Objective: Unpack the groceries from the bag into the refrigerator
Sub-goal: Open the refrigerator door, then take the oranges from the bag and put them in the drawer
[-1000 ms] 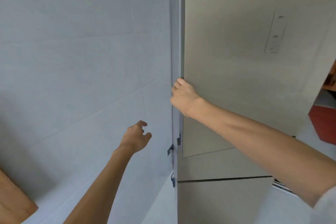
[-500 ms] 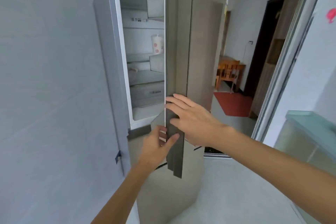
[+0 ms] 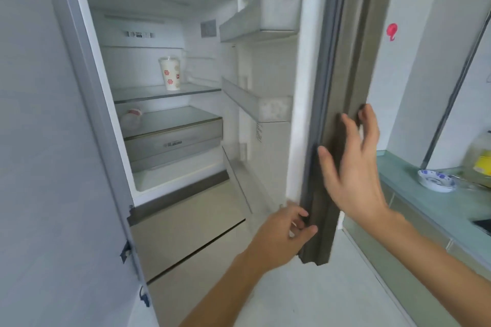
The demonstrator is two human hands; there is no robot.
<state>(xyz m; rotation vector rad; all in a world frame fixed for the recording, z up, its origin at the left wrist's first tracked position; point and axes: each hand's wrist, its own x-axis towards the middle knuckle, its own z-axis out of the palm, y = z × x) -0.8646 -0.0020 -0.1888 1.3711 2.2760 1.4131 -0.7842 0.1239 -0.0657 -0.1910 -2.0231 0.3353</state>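
Brushed metal refrigerator door (image 3: 342, 66), glossy white plastic liner (image 3: 148, 61), glass shelves (image 3: 159, 93)

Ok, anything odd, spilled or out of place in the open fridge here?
One thing: a small container lies tipped on its side on the lower shelf, too blurred to identify. The paper cup stands upright on the shelf above. No spill shows. Both hands, left and right, are on the door edge.

Motion is blurring the refrigerator door (image 3: 313, 87); the picture's right edge is cutting off a yellow-labelled bottle (image 3: 482, 159) on the bench (image 3: 425, 202).
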